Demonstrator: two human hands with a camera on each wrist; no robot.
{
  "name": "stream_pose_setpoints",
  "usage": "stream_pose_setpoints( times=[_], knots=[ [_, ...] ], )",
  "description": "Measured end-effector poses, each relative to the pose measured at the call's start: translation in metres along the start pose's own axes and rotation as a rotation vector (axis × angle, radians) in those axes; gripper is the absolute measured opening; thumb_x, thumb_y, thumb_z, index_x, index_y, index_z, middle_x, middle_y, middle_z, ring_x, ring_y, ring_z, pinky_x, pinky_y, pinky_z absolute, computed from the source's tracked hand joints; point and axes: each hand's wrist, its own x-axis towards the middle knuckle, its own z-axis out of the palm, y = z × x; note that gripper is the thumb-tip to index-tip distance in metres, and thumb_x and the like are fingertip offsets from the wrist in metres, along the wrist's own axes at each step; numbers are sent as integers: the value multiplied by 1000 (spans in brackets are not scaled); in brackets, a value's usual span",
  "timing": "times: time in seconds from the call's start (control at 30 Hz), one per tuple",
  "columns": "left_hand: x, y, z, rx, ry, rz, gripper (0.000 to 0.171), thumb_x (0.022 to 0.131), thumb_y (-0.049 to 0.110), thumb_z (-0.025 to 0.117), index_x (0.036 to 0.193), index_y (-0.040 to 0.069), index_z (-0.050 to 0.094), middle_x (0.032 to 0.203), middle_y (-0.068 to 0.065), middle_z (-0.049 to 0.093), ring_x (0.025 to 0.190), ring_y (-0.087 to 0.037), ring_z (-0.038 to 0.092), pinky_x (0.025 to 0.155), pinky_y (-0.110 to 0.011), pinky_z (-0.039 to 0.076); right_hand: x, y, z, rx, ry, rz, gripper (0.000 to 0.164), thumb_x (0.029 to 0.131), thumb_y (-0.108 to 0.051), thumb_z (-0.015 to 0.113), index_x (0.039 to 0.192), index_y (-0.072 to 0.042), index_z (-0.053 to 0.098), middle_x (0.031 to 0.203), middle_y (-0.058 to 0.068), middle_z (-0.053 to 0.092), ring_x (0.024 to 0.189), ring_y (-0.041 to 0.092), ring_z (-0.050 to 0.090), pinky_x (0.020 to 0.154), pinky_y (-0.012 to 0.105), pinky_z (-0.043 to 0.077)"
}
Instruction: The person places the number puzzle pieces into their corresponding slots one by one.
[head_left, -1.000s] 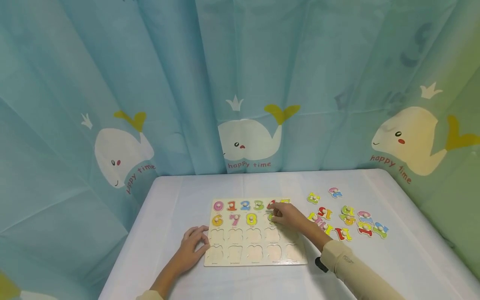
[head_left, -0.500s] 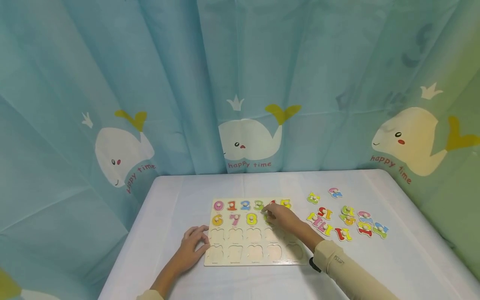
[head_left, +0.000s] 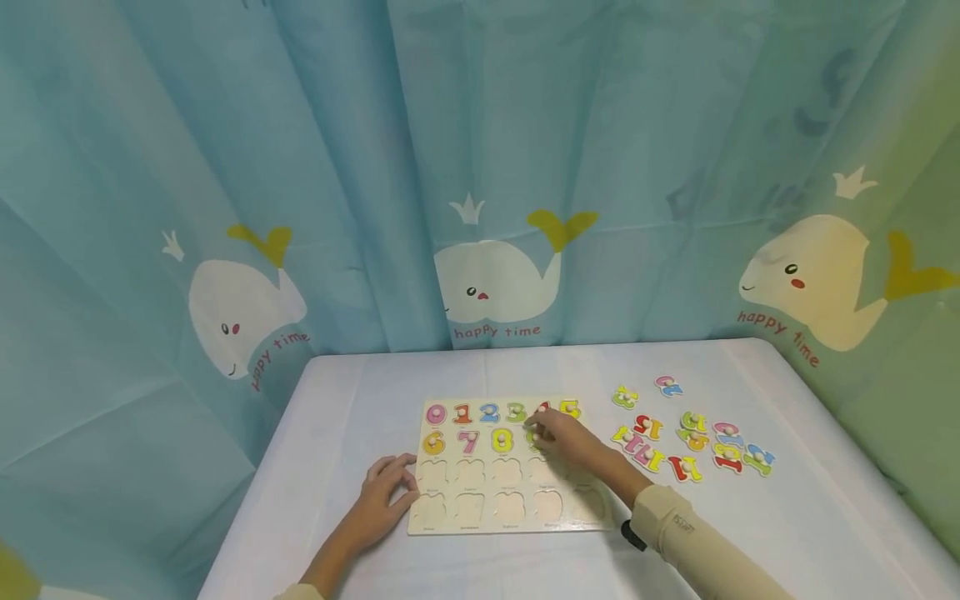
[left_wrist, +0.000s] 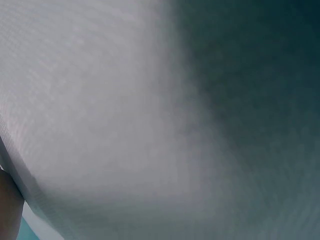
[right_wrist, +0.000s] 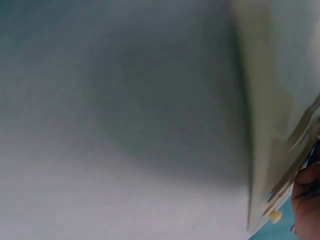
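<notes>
A wooden number puzzle board lies on the white table, with number pieces 0 to 8 seated in its two upper rows. My right hand is over the second row, its thumb and fingers pinching the green number 9 puzzle piece, which they partly hide. Red piece 4 is partly covered behind the fingers. My left hand rests at the board's left edge, fingers spread and loosely bent, touching it. In the right wrist view, part of the right hand shows beside the board's edge.
Right of the board, several loose number pieces lie scattered, among them a red 15, a red-and-yellow 11 and a pink-and-blue piece. A blue whale-print curtain hangs behind the table. The left wrist view is mostly blurred cloth.
My right hand has shifted slightly left over the second row, uncovering yellow piece 5; the 9 has moved slightly left with it. My left hand has stayed at the board's edge.
</notes>
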Motion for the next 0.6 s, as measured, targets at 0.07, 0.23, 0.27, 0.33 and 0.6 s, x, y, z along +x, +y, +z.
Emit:
stream_pose_setpoints(
  times=[0.07,0.23,0.27,0.33,0.6],
  knots=[
    [0,0,0,1,-2,2,10,86,15,65,84,19,56,137,-9,48,132,-41,25,103,-66,14,-2,3,-4,9,-13,12,30,84,-2,68,113,-4,61,88,-3,58,80,12,56,72,29,50],
    [0,0,0,-2,8,7,13,86,14,65,83,21,55,137,-9,49,131,-42,25,103,-66,15,-11,14,-16,-25,7,30,25,89,-5,62,115,-5,62,90,-1,62,84,16,58,76,35,50],
    [0,0,0,-1,8,8,13,86,14,65,83,22,55,136,-9,49,131,-41,26,103,-66,15,-14,17,-18,-36,18,33,24,90,-6,61,114,-4,63,91,0,62,85,17,59,76,36,50],
    [-1,0,1,0,4,9,13,86,14,65,83,22,55,136,-9,49,131,-41,26,103,-66,15,-19,23,-22,-52,42,50,21,92,-8,59,112,-5,63,95,2,64,87,18,59,77,37,50],
    [-1,-1,1,-19,13,22,15,85,13,66,83,23,55,135,-9,50,131,-40,26,102,-67,15,-42,48,-47,-60,110,184,22,93,-12,58,113,-5,63,98,5,64,80,14,56,70,34,49]
  ],
)
